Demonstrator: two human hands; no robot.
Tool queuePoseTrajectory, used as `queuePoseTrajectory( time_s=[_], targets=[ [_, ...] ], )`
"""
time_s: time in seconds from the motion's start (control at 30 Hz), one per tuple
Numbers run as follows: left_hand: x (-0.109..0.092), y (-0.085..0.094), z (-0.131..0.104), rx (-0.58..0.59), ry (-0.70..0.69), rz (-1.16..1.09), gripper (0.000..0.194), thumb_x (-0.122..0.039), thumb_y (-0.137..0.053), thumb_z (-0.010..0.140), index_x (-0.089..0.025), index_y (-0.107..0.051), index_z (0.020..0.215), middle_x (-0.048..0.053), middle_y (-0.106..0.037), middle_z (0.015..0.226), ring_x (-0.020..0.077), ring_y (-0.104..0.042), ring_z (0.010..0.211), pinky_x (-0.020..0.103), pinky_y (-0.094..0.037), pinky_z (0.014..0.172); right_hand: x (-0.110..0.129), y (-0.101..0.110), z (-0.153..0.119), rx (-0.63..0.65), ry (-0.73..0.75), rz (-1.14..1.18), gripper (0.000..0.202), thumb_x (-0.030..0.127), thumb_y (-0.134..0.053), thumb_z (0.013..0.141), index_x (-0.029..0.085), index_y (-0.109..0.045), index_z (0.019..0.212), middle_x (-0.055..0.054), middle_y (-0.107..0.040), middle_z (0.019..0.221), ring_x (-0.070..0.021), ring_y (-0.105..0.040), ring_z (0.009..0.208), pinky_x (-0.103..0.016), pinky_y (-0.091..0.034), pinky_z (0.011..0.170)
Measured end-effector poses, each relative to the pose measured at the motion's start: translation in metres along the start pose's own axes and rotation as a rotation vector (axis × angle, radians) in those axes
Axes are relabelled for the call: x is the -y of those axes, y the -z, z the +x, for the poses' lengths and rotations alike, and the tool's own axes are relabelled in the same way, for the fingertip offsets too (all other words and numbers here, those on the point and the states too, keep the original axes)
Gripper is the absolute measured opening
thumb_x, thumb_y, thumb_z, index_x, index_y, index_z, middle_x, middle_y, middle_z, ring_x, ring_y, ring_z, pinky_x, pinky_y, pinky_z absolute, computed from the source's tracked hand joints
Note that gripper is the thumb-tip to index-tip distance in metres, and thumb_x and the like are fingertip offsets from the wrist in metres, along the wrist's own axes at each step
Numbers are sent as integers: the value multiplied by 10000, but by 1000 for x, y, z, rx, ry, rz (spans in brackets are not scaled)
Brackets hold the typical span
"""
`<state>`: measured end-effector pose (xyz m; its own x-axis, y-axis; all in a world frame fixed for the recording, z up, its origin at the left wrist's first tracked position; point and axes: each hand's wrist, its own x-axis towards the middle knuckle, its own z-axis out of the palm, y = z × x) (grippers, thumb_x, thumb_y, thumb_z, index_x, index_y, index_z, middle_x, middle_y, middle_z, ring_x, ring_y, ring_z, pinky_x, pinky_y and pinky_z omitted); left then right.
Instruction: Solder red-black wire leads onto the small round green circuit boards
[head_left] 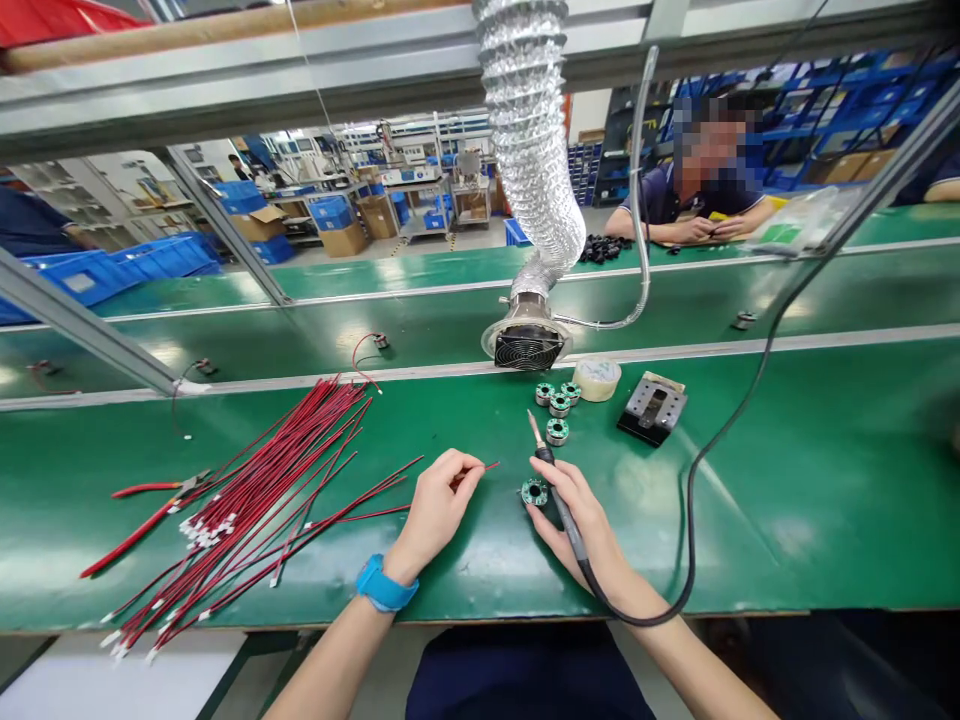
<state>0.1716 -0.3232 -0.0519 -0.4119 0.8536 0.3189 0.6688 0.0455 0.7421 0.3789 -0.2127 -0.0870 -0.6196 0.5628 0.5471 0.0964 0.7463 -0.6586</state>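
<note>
My left hand [442,497], with a blue band at the wrist, pinches a thin red wire [491,466] whose tip points right. A soldering iron [568,520] lies in my right hand [589,515], its tip pointing up and away. The fingers of that hand also touch a small round part with a green board [534,492]. Several similar round parts [557,431] stand just beyond the iron's tip. To the left lies a large bundle of red and black wires [277,475] with white connectors.
Red-handled pliers [142,527] lie at the left. Clear tape [597,379] and a metal-topped block [652,408] stand at the back right. A fan-ended duct [529,345] hangs over the bench [787,480]. The iron's black cable [691,500] loops right. Across sits a person [697,200].
</note>
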Motion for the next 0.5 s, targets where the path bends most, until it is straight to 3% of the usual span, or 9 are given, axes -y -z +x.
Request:
queuePoseTrajectory(
  time_s=[0.1,0.23,0.37,0.5],
  targets=[
    [-8,-7,-5,6,-2,2,183,-268,-571,1048,-202,-665,905,14,-633,869,151,-588,770,267,-442,695,1,1,-1,7,-34,77,529,184,-586,1002,304,-522,1514,-104,-599,1336,-204,-717,1093,-347,-605,987],
    [-19,-19,-10,60,-29,18,154,-229,-569,1048,-201,-653,922,8,-618,869,141,-568,745,260,-432,677,6,1,-10,-35,-97,36,577,258,-691,971,315,-527,1522,-94,-610,1261,-228,-704,1060,-372,-611,968],
    [-29,-28,-14,166,-72,43,114,-219,-589,1049,-214,-692,1000,8,-648,889,149,-597,775,269,-446,707,11,4,-19,-14,-146,95,621,287,-725,966,323,-497,1542,-96,-578,1323,-235,-683,1156,-372,-591,1028],
    [-36,-32,-14,161,-56,57,144,-213,-574,1056,-214,-674,953,12,-661,908,159,-616,816,283,-455,746,14,5,-23,-6,-185,150,584,233,-657,998,338,-481,1545,-86,-564,1362,-214,-675,1201,-356,-575,1064]
  ],
)
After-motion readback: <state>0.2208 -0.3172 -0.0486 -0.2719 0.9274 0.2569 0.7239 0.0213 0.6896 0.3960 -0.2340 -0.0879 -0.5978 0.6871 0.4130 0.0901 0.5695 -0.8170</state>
